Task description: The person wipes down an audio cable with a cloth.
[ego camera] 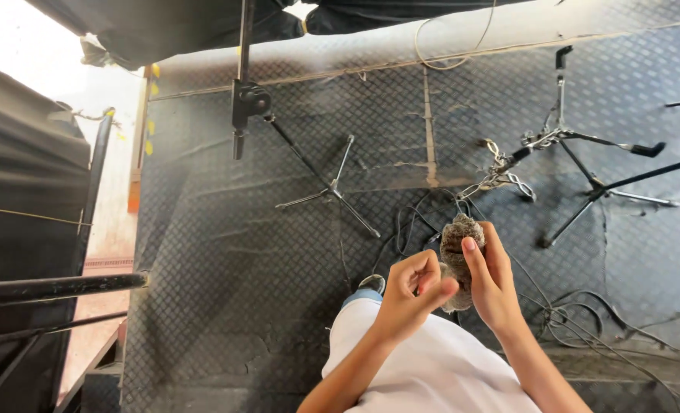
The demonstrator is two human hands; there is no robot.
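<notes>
Both hands meet at chest height: the right hand (491, 281) has its grip wrapped around a furry grey microphone windscreen (458, 246), steadying it upright, while the left hand (410, 297), at nine o'clock, pinches its lower end.

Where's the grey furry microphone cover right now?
In the head view, the grey furry microphone cover sits right of centre, held in the right hand, with the left hand touching its lower end, above the black checker-plate floor.

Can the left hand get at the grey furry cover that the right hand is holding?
Probably yes. The left hand is right beside the grey furry cover held in the right hand, and nothing lies between them.
</notes>
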